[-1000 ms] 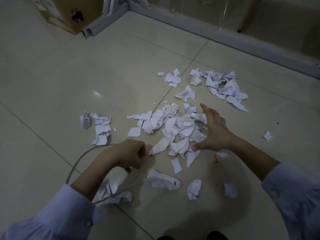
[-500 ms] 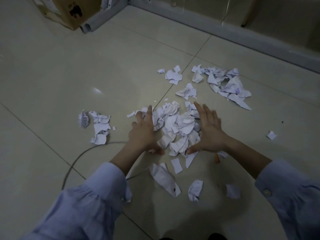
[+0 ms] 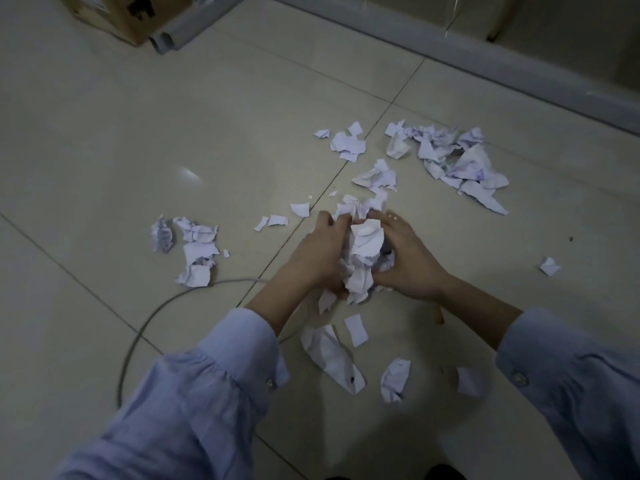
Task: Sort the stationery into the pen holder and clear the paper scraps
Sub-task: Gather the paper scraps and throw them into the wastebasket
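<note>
Torn white paper scraps lie scattered over a tiled floor. My left hand (image 3: 317, 256) and my right hand (image 3: 410, 259) squeeze a bunched wad of scraps (image 3: 363, 254) between them, fingers curled round it. More scraps sit in a pile at the far right (image 3: 460, 161), a small group at the left (image 3: 194, 249), and a few pieces near me (image 3: 332, 355). No pen holder or stationery is in view.
A grey cable (image 3: 149, 320) curves across the floor under my left forearm. A cardboard box (image 3: 131, 12) and a grey rail (image 3: 450, 46) stand at the far edge. A single scrap (image 3: 549, 266) lies off to the right.
My hands have closed in from both sides of the middle pile and pressed its scraps into one wad between them. The left hand came over from the cable.
</note>
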The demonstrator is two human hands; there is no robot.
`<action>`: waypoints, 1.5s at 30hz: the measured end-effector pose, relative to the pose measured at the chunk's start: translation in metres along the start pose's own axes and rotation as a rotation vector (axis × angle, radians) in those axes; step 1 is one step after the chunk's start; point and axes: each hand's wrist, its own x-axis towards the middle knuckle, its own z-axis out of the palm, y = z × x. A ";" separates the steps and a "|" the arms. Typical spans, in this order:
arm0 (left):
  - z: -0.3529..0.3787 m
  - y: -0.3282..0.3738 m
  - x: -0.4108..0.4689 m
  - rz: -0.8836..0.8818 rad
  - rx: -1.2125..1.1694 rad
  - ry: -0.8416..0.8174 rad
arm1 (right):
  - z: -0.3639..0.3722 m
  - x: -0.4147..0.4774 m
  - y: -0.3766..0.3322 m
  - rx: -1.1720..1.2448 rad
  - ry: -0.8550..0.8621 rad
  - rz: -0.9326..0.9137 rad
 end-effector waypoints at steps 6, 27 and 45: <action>0.007 0.008 0.006 0.040 -0.091 0.053 | 0.008 -0.003 -0.019 -0.120 0.111 0.080; -0.039 0.116 -0.006 0.261 -0.028 0.143 | -0.082 -0.056 -0.049 0.086 0.431 0.285; -0.125 0.325 -0.070 0.563 0.213 0.414 | -0.267 -0.157 -0.104 0.042 0.780 0.085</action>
